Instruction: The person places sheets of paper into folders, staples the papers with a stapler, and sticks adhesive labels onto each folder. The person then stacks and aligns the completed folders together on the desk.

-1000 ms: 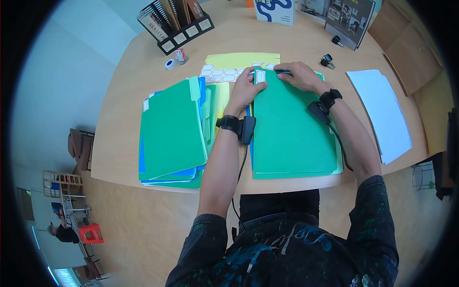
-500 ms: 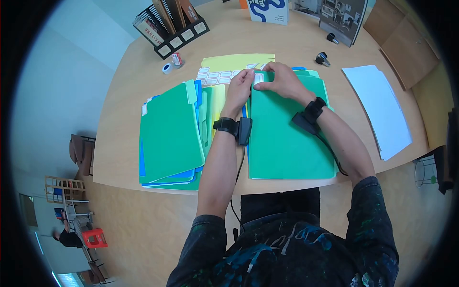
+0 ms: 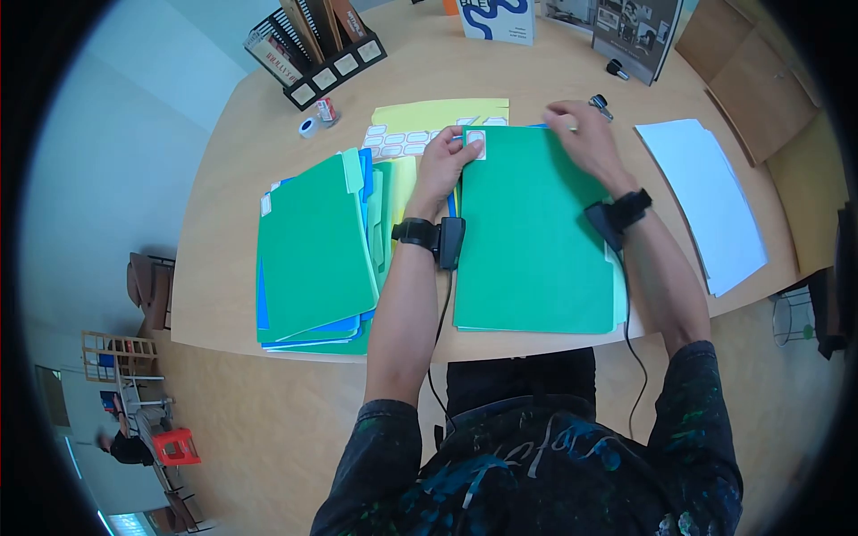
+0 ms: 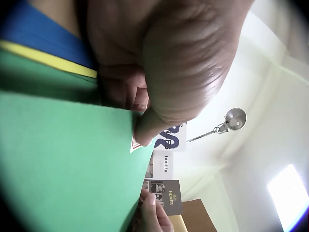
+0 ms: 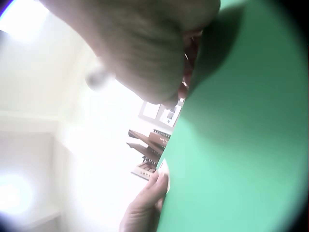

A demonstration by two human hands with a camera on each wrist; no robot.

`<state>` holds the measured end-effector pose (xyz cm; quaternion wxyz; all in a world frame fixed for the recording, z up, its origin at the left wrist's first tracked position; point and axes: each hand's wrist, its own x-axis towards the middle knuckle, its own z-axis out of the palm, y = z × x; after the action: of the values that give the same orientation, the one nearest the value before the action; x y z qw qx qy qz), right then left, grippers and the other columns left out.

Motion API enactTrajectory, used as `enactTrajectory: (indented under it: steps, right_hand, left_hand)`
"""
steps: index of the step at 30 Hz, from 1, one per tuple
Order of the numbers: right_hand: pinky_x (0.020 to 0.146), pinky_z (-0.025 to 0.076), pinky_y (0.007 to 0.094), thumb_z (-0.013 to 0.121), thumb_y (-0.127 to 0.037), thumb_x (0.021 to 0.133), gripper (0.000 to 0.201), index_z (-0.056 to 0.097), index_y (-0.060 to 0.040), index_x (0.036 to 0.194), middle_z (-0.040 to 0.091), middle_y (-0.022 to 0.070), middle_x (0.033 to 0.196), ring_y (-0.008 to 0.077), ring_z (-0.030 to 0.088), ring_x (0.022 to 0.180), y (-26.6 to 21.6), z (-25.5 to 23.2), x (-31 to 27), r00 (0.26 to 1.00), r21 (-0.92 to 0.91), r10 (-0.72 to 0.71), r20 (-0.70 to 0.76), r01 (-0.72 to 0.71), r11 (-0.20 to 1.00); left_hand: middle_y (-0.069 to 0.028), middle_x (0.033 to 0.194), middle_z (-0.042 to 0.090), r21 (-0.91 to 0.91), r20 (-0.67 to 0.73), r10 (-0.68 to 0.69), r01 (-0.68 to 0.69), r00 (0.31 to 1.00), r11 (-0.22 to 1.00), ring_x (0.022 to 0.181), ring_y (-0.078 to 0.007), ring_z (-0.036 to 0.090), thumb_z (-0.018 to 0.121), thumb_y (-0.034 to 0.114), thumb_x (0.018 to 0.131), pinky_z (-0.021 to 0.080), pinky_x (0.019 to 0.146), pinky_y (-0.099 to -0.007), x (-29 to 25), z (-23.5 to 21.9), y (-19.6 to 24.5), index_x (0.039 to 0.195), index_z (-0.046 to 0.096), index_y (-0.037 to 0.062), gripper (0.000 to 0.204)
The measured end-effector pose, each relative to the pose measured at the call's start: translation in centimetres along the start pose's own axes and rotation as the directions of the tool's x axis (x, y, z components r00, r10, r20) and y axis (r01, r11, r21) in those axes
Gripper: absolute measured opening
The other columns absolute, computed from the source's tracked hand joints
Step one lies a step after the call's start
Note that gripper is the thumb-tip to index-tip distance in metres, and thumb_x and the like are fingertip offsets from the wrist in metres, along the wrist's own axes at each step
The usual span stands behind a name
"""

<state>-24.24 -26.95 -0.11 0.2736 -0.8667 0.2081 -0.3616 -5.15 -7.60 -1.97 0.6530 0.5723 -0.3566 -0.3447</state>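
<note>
My left hand pinches the upper left corner of a green folder, its thumb over a red-edged white label. The left wrist view shows the thumb pressed on that label and the other fingers behind the folder. At the folder's top edge, towards its right end, is my right hand, slightly blurred, with loosely bent fingers. No grip by it can be made out in the right wrist view. Blue and yellow folder edges show under the green one.
A pile of green and blue folders lies at the left. Label sheets and yellow folders lie behind. White paper is at the right. Further back stand a black book rack, tape, metal clips and upright books.
My right hand let go of the label corner and moved right along the top edge. My left thumb has come down onto the label. The green folder has shifted slightly left.
</note>
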Motion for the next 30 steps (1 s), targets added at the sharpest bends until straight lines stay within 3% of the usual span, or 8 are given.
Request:
enactTrajectory:
  steps: [2,4,8,14,18,21,25,30]
  right_hand:
    - [0.086,0.053,0.0386,0.065,-0.035,0.095,0.041,0.07,0.0002,0.116,0.072,0.0185,0.109,0.0319,0.069,0.097,1.4,-2.1,-0.6,0.995,-0.116,-0.041,-0.093,0.03,0.993]
    - [0.083,0.053,0.033,0.067,-0.037,0.096,0.044,0.069,0.0003,0.12,0.073,0.0159,0.104,0.0241,0.07,0.092,1.8,-3.9,-2.0,0.979,0.056,0.197,-0.058,-0.194,0.979]
    - [0.076,0.052,0.0223,0.07,-0.028,0.097,0.035,0.07,0.0001,0.118,0.073,0.0043,0.095,0.0076,0.066,0.08,2.0,-5.5,-2.8,0.88,0.455,0.355,0.315,-0.468,0.758]
    - [0.075,0.051,0.0238,0.068,-0.026,0.099,0.029,0.071,-0.0004,0.113,0.071,0.0021,0.095,0.0074,0.065,0.081,-0.4,-5.5,-2.7,0.794,0.506,0.515,0.322,-0.605,0.615]
    - [0.075,0.05,0.0246,0.064,-0.03,0.102,0.032,0.07,-0.0007,0.112,0.07,0.0006,0.092,0.0079,0.062,0.078,1.6,-4.9,-2.6,0.847,0.487,0.455,0.276,-0.531,0.693]
    - [0.071,0.047,0.0253,0.057,-0.039,0.105,0.04,0.069,-0.0023,0.112,0.065,-0.0029,0.084,0.0074,0.056,0.071,1.1,-4.8,-2.6,0.769,0.72,0.558,0.311,-0.574,0.39]
    - [0.066,0.045,0.0209,0.06,-0.035,0.104,0.032,0.069,-0.0039,0.106,0.064,-0.0033,0.083,0.0054,0.054,0.07,5.1,-4.0,-2.6,0.872,0.467,0.392,0.295,-0.489,0.737]
    - [0.064,0.045,0.0213,0.069,-0.029,0.097,0.025,0.07,-0.0043,0.102,0.065,-0.0026,0.083,0.0053,0.057,0.072,3.9,-3.8,-2.8,0.909,0.36,0.334,0.249,-0.407,0.84]
  left_hand:
    - [-0.0102,0.105,0.074,-0.084,-0.007,0.03,-0.03,1.0,0.996,0.089,-0.0131,0.07,0.071,0.013,0.096,0.056,0.08,-0.0244,0.2,-0.1,0.0,0.121,0.057,-0.0008,0.032]
    - [-0.0109,0.104,0.073,-0.103,-0.06,0.05,-0.056,0.997,0.993,0.089,-0.0135,0.071,0.07,0.013,0.096,0.056,0.079,-0.0248,0.6,-0.1,-0.3,0.121,0.056,-0.0008,0.031]
    - [-0.0127,0.103,0.074,-0.139,-0.196,0.073,-0.102,0.978,0.985,0.088,-0.0148,0.071,0.07,0.014,0.097,0.057,0.076,-0.026,1.0,-0.1,-1.0,0.12,0.056,-0.0013,0.031]
    - [-0.0129,0.106,0.07,-0.03,-0.225,0.015,-0.022,0.974,0.999,0.088,-0.0173,0.071,0.071,0.01,0.094,0.058,0.075,-0.0275,0.5,1.0,0.5,0.123,0.056,-0.0034,0.035]
    - [-0.0131,0.107,0.069,-0.079,-0.246,-0.075,0.057,0.966,0.995,0.089,-0.0187,0.07,0.07,0.007,0.093,0.058,0.076,-0.0292,0.4,2.0,3.1,0.122,0.057,-0.0053,0.035]
    - [-0.0107,0.106,0.068,-0.047,-0.336,-0.066,0.053,0.94,0.997,0.09,-0.018,0.068,0.07,0.008,0.093,0.057,0.078,-0.0316,0.8,2.1,6.0,0.12,0.06,-0.0046,0.031]
    - [-0.0059,0.104,0.067,0.131,-0.39,0.084,-0.035,0.917,0.991,0.09,-0.0166,0.064,0.067,0.015,0.097,0.055,0.08,-0.0339,1.6,-3.3,11.6,0.122,0.063,0.001,0.029]
    - [-0.0092,0.111,0.068,0.1,-0.462,0.018,0.032,0.887,0.994,0.094,-0.0205,0.065,0.066,0.019,0.097,0.053,0.082,-0.0375,-1.0,-13.5,17.3,0.125,0.062,0.0001,0.034]
